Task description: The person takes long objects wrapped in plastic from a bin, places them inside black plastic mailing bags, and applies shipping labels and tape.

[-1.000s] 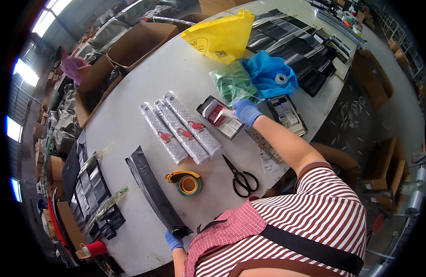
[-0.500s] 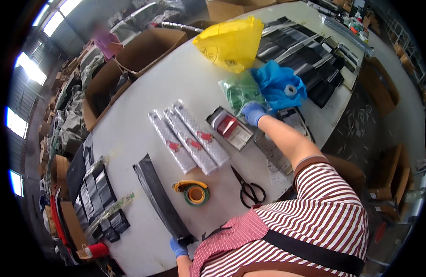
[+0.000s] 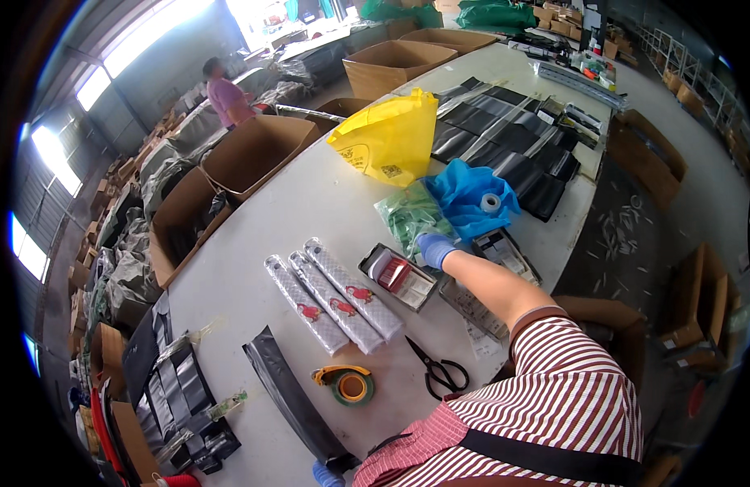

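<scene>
My right hand (image 3: 434, 250), in a blue glove, reaches across the table to the near edge of a clear plastic bag with green contents (image 3: 409, 216). Its fingers are bent against the bag, their tips partly hidden. At the bottom edge, my left hand (image 3: 328, 475), gloved too, is by the near end of a long folded black plastic sleeve (image 3: 292, 398); its fingers are mostly out of sight. Between the arms lie several things: three wrapped patterned rolls (image 3: 336, 299) with red marks, a yellow tape dispenser (image 3: 348, 385), black-handled scissors (image 3: 437, 370) and an open box with a red-and-white item (image 3: 397, 276).
A yellow bag (image 3: 387, 138) stands behind the green one, and a blue plastic bag (image 3: 468, 195) with a small white roll on it sits beside. Black packets (image 3: 505, 134) lie at far right, more (image 3: 180, 398) at left. Cardboard boxes (image 3: 261, 154) line the far edge; a person (image 3: 227, 99) stands beyond.
The view has tilted up, so the table things sit lower in the picture and my left hand is mostly cut off. My right hand stays at the green-filled bag.
</scene>
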`<state>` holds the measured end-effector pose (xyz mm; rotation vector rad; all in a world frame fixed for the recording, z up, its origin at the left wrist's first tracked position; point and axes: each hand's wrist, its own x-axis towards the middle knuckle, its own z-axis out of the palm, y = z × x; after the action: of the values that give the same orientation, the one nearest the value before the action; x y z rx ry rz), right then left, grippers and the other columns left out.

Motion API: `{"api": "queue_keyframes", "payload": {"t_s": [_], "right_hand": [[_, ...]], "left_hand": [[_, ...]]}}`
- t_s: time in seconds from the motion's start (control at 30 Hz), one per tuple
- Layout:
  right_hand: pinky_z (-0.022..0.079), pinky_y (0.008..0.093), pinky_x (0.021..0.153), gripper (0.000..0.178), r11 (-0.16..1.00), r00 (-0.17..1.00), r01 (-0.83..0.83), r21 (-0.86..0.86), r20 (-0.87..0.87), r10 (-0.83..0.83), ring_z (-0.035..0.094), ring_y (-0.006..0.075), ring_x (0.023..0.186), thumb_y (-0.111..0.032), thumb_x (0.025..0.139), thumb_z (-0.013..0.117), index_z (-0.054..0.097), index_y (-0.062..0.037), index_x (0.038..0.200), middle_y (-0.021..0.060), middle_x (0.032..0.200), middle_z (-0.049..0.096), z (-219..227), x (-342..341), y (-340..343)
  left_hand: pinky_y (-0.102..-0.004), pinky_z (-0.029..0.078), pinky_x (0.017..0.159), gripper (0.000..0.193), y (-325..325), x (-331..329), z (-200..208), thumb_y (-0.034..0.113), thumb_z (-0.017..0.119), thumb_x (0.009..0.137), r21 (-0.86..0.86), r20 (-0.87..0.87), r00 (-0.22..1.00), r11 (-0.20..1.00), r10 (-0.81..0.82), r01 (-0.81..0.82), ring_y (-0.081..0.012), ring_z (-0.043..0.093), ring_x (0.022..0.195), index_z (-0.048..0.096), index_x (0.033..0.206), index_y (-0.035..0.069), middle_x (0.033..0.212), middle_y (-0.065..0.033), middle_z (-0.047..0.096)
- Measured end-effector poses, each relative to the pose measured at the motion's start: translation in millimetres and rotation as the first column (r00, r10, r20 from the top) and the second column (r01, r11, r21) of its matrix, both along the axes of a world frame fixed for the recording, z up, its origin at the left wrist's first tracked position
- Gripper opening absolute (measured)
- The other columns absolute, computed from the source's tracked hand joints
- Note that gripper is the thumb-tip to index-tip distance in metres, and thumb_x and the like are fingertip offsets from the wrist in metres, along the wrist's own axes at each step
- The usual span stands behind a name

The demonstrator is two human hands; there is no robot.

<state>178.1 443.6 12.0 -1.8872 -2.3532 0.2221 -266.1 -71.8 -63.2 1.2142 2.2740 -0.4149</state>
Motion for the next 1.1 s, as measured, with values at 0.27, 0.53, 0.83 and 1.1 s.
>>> {"api": "queue_keyframes", "payload": {"t_s": [0.27, 0.53, 0.83, 1.1], "right_hand": [[0.054, 0.0330, 0.062, 0.025, 0.951, 0.814, -0.222, -0.214, -0.578, 0.060, 0.066, 0.0201, 0.072, -0.021, 0.086, 0.062, 0.067, -0.0017, 0.100, 0.0127, 0.084, 0.068, 57, 23, -69], [0.046, 0.0234, 0.053, 0.033, 0.741, 0.498, -0.436, -0.512, -0.822, -0.275, 0.057, 0.0088, 0.067, -0.032, 0.088, 0.063, 0.060, -0.0045, 0.105, 0.0036, 0.082, 0.060, 87, -101, -287], [0.045, 0.0256, 0.051, 0.030, 0.367, 0.740, -0.595, -0.715, -0.666, -0.096, 0.054, 0.0110, 0.057, -0.032, 0.089, 0.062, 0.067, -0.0049, 0.102, 0.0040, 0.070, 0.059, 31, -242, -444], [0.043, 0.0264, 0.045, 0.020, 0.656, 0.501, -0.227, -0.720, -0.663, -0.555, 0.051, 0.0112, 0.048, -0.022, 0.094, 0.058, 0.064, -0.0070, 0.105, 0.0036, 0.072, 0.061, 3, -293, -491]], "left_hand": [[-0.0386, 0.051, 0.065, 0.025, -19, 16, 45, 0.011, 0.063, 0.082, 0.608, 0.407, 0.908, 0.711, 0.102, -0.353, -0.0165, 0.059, 0.071, 0.067, 0.102, -0.004, 0.085, -0.0129, 0.071], [-0.0344, 0.050, 0.081, 0.055, -18, 6, 49, -0.007, 0.061, 0.069, 0.778, 0.277, 0.956, 0.561, 0.100, -0.284, -0.0314, 0.060, 0.093, 0.052, 0.122, 0.006, 0.103, -0.0140, 0.059], [-0.0426, 0.049, 0.075, 0.030, -17, -20, 82, 0.009, 0.074, 0.070, 0.912, -0.011, 0.908, 0.367, -0.420, 0.180, -0.0323, 0.059, 0.085, 0.061, 0.097, 0.010, 0.092, -0.0114, 0.061], [-0.0423, 0.049, 0.070, 0.021, -12, -32, 89, 0.014, 0.074, 0.072, 0.895, 0.009, 0.838, 0.378, -0.546, 0.236, -0.0324, 0.060, 0.079, 0.062, 0.089, 0.009, 0.084, -0.0110, 0.062]]}}
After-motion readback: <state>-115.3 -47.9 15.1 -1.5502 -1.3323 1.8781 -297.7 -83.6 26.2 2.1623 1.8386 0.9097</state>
